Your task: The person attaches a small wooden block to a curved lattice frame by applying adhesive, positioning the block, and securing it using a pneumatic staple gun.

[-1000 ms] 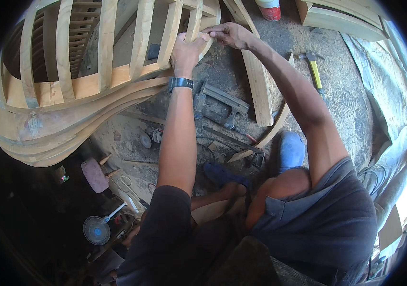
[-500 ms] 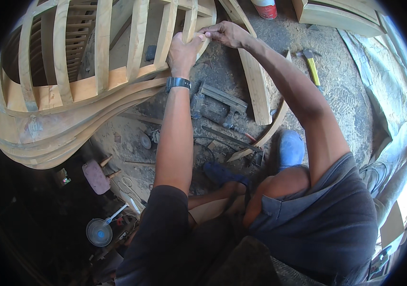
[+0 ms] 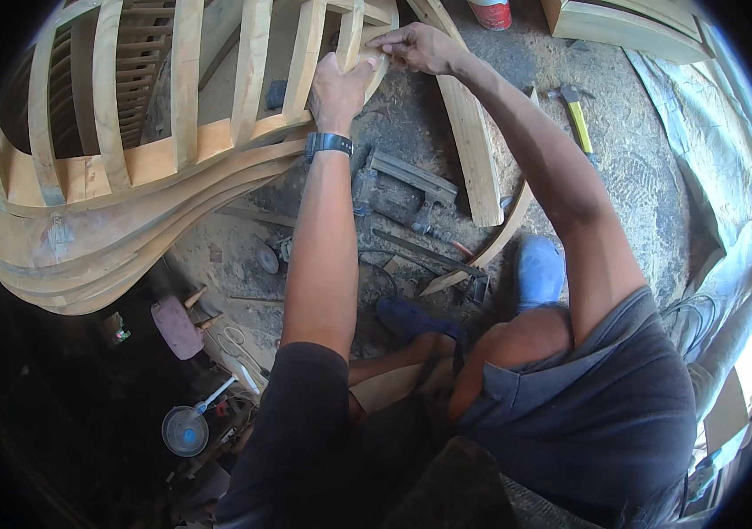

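Note:
At the far end of a curved wooden boat-like frame (image 3: 142, 163), my left hand (image 3: 338, 95) is closed round the wood at the foot of a pale wooden rib (image 3: 350, 33). A dark watch is on that wrist. Just to its right, my right hand (image 3: 422, 49) reaches across with its index finger stretched toward the curved end piece (image 3: 380, 78). Its other fingers are bent loosely, and I see nothing held in them. The left fingertips are hidden behind the wood.
On the dusty floor lie a bar clamp (image 3: 411, 179), a straight plank (image 3: 471, 163), a curved wooden strip (image 3: 510, 231) and a yellow-handled hammer (image 3: 580, 126). A pink-headed mallet (image 3: 177, 328) and a caged fan (image 3: 185, 431) are at lower left. A red-and-white can (image 3: 491, 14) stands at the top.
My right hand has drawn up slightly from beside the left thumb, and its index finger has straightened. My left hand keeps its grip. The whole view has shifted slightly.

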Tool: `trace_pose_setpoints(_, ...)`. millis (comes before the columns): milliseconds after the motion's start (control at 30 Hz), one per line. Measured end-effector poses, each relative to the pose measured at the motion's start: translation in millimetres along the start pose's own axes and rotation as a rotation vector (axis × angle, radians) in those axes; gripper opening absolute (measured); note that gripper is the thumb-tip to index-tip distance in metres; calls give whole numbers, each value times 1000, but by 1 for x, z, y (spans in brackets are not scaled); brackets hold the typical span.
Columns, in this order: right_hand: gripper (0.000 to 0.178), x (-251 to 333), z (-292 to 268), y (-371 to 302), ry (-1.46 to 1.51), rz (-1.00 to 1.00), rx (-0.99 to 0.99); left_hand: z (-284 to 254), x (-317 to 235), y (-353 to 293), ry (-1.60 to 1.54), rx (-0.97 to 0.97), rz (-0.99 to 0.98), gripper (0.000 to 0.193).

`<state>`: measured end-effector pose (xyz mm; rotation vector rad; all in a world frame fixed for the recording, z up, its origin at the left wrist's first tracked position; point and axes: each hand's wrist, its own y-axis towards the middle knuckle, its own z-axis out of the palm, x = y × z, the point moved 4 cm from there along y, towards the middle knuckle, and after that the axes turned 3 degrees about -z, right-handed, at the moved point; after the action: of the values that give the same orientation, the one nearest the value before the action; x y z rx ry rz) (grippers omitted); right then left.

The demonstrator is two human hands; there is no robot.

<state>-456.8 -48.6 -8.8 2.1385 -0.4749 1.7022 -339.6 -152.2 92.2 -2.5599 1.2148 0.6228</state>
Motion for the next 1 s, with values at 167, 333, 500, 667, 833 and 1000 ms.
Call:
trace_pose_setpoints(167,34,-5,6,-12,-51,-46,5,7,-4,1,-26,47,-12,40)
trace_pose_setpoints(333,34,-4,6,-17,-78,-133,-129,6,-2,1,-70,52,28,42)
trace_pose_setpoints(500,30,-13,3,-31,-41,-70,-250,9,-9,0,-108,71,28,42)
trace_pose_setpoints(667,24,-8,36,-39,609,287,-433,3,4,4,-41,39,11,42)
trace_pose_setpoints(833,26,-27,72,-36,1068,358,-300,9,1,5,-67,65,-13,41)
trace_pose_setpoints(1000,29,-31,83,-29,1207,323,-285,7,2,5,-92,79,-29,40)
